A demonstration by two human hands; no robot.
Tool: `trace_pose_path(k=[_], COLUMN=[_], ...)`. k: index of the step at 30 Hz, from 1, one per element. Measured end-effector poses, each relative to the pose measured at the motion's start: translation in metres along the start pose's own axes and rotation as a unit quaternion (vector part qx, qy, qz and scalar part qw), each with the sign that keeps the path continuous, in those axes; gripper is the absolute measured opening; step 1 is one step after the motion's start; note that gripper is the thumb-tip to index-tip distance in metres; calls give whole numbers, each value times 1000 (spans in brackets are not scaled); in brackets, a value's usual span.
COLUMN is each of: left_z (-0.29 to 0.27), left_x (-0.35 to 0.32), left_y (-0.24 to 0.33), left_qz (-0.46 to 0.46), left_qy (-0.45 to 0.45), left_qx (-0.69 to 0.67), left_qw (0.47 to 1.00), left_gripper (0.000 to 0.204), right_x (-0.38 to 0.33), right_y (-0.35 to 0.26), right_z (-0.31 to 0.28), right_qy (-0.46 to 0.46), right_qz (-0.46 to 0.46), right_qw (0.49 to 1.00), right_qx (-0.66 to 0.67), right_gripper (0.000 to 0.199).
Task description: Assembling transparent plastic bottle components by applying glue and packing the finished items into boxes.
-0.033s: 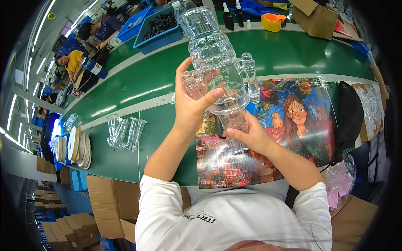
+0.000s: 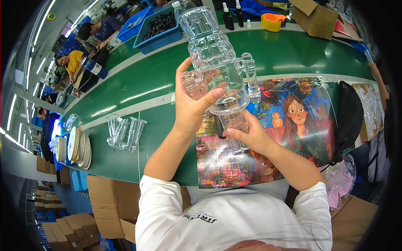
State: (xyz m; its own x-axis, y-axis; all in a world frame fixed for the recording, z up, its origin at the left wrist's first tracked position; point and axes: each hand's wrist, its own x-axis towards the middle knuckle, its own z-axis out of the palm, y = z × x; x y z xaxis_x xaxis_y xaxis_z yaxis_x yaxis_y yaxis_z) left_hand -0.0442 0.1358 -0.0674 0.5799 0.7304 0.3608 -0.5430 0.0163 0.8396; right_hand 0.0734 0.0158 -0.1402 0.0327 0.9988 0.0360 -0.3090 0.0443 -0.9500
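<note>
A large clear vessel shaped like a stout figure [image 2: 215, 56], with ridged upper tiers and a short arm-like tube on each side, is tilted over the bench. My left hand [image 2: 194, 98] wraps around its left side, thumb across the front just above the flared rim. Lower down, my right hand [image 2: 249, 134] grips the narrower clear base, its thumb on the front. Some of the fingers are hidden behind the vessel. Beneath lies a glossy mat [image 2: 301, 142] printed with a colourful cartoon girl. Several clear tube-like pieces [image 2: 125, 131] lie on the bench to the left.
Spools of pale tape [image 2: 79, 146] stand at the left. Across the green bench [image 2: 146, 83] are a blue crate [image 2: 161, 31] of black parts, dark spray bottles [image 2: 228, 19], an orange tape roll [image 2: 272, 23] and a cardboard box [image 2: 314, 19]. Co-workers sit at the far left.
</note>
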Motion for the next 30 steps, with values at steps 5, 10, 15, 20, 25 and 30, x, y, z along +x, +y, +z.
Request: trace_pose_path(k=[5,10,15,20,25,30], left_z=[2,3,-10,-24,-28,-34], left_x=[-2,-4,2,7,6,6], left_y=[-6,-3,18,45,46,34], left_qz=[-3,15,-56,-50,33,34], left_qy=[2,-17,-57,-86,-150,-205], left_qx=[-19,-10,-99,4,-100,-217], left_qw=[1000,1000,992,995,983,954], left_gripper=[84,83,84,96,89,78], right_x=[0,0,-4,-9,-9,-12], right_y=[0,-1,0,0,-10,-9], right_z=[-4,-5,-6,-1,8,16], right_qy=[16,17,5,-64,-175,-182], right_qz=[-23,-46,-50,-18,4,52], right_qw=[999,996,992,990,966,965], right_qx=[-34,-76,-111,-123,-191,-184], right_gripper=[53,53,53,58,64,54])
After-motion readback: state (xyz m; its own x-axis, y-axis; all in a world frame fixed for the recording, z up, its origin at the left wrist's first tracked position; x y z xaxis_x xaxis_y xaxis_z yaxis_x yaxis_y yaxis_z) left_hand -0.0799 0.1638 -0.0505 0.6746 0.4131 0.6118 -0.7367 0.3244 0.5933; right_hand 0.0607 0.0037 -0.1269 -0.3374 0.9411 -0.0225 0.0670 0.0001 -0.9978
